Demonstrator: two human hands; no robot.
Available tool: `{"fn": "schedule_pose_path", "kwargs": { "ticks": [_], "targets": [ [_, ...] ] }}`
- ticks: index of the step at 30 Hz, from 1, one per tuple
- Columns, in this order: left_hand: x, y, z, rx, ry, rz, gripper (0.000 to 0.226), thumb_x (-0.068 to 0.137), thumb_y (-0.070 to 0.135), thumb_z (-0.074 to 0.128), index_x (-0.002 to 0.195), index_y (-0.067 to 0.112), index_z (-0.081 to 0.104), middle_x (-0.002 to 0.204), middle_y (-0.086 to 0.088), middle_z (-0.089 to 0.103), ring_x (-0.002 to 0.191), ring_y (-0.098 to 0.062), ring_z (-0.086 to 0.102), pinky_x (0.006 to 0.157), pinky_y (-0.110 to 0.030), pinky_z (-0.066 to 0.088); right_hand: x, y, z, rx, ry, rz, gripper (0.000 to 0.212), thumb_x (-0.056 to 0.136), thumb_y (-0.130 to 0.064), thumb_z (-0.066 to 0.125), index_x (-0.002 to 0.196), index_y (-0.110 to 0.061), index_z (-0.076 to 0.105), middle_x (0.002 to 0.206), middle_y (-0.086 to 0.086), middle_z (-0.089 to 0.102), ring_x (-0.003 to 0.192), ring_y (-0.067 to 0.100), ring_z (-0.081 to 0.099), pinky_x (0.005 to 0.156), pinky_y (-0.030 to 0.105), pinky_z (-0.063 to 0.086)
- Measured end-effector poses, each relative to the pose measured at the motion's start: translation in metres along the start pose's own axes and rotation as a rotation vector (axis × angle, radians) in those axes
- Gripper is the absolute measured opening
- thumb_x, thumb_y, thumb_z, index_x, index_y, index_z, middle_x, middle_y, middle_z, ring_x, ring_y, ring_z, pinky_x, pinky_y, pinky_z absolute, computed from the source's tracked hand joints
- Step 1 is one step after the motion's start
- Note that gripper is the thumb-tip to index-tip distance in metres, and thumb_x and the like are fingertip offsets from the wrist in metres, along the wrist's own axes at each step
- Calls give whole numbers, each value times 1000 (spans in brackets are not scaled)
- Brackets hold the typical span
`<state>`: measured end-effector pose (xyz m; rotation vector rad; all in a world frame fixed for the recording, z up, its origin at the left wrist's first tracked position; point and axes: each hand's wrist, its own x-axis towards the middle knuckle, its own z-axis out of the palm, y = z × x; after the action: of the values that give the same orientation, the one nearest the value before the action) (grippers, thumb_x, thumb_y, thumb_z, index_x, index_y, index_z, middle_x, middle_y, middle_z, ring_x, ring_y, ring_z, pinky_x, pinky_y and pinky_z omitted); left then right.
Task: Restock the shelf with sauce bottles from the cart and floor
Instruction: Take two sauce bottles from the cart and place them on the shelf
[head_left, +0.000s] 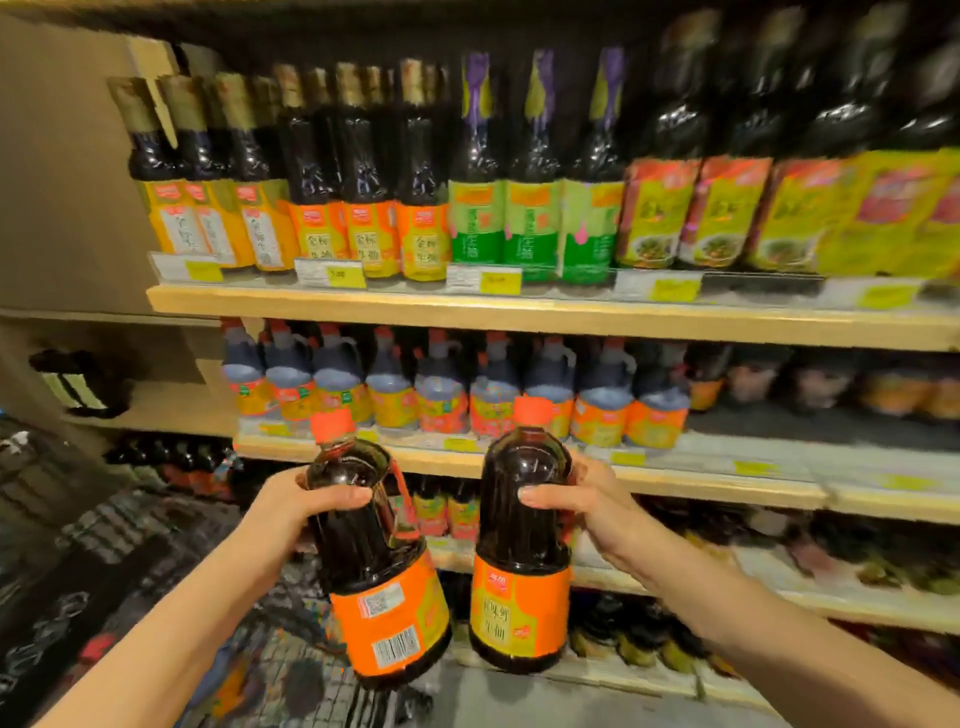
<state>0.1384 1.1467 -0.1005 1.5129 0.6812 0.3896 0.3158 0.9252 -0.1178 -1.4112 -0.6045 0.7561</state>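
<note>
Two bottles in hand, heading for the middle shelf.

Head view: my left hand (298, 506) is wrapped round the shoulder of the left bottle (376, 561), tilted with its base toward 5 o'clock; my right hand (582, 512) clasps the upright right bottle (522, 551) at its waist. I judge this the carry step: next, lift both toward 12 o'clock onto the middle shelf (675, 486), beside the matching jugs (441, 395). That row looks full in front; the gap at 2 o'clock seems freer. The cart (104, 571) sits at 8 o'clock.
</note>
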Motion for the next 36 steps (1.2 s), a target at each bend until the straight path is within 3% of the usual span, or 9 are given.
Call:
{"fn": "schedule_pose_path", "kwargs": {
  "ticks": [3,7,12,15,19,23,25,28,36],
  "targets": [
    [5,8,45,27,-105,-6,74,24,35,77,88,-1,68,87,-22,69,81,-33,65,72,-35,48,-36,-5,-32,-14,109,-18,56,35,-31,79,88,-17,70,75,-6,73,74,5,68,56,13,47],
    [6,12,104,56,-249,13,77,15,44,85,81,7,70,76,-14,71,76,-31,64,73,-38,42,-83,-3,-72,19,258,-28,53,36,-27,81,87,-16,70,77,-4,75,76,8,70,58,15,50],
    [-15,23,181,93,-382,34,40,44,24,81,78,8,66,58,-1,70,59,-22,65,48,-25,45,-144,-2,-121,52,386,-48,45,44,-21,81,88,-17,71,83,0,75,82,13,71,61,18,52],
    [-26,21,226,117,-421,17,65,22,34,82,79,7,68,62,-5,72,60,-24,67,59,-28,47,-181,0,-154,73,438,-41,50,49,-20,82,96,-14,70,95,8,75,94,22,70,72,27,54],
    [-45,15,283,152,-461,5,77,16,41,85,82,5,69,71,-16,74,66,-36,68,64,-34,47,-233,0,-198,43,492,-41,41,53,-23,83,92,-17,72,95,6,75,95,22,70,74,27,54],
    [-72,10,336,175,-486,10,67,24,42,76,81,7,68,64,-5,73,68,-27,67,57,-29,46,-277,-2,-242,26,513,-29,25,59,-14,77,82,-22,74,88,2,76,85,14,72,63,18,53],
    [-83,6,360,188,-496,16,70,26,44,76,86,8,70,74,-8,75,77,-28,68,65,-32,48,-294,1,-264,24,524,-18,25,60,-13,76,84,-20,73,88,3,76,85,16,72,63,19,53],
    [-92,-2,388,200,-510,20,70,29,47,77,89,12,70,86,-9,75,87,-28,68,76,-37,51,-312,7,-295,32,554,10,32,59,-16,79,90,-17,72,90,4,76,88,18,72,68,26,54],
    [-75,-16,443,224,-511,-21,79,27,47,78,95,10,69,91,-10,73,89,-26,66,67,-32,46,-308,30,-359,78,640,77,62,41,-30,85,99,-15,68,95,5,75,92,21,71,78,35,54]
  ]
}}
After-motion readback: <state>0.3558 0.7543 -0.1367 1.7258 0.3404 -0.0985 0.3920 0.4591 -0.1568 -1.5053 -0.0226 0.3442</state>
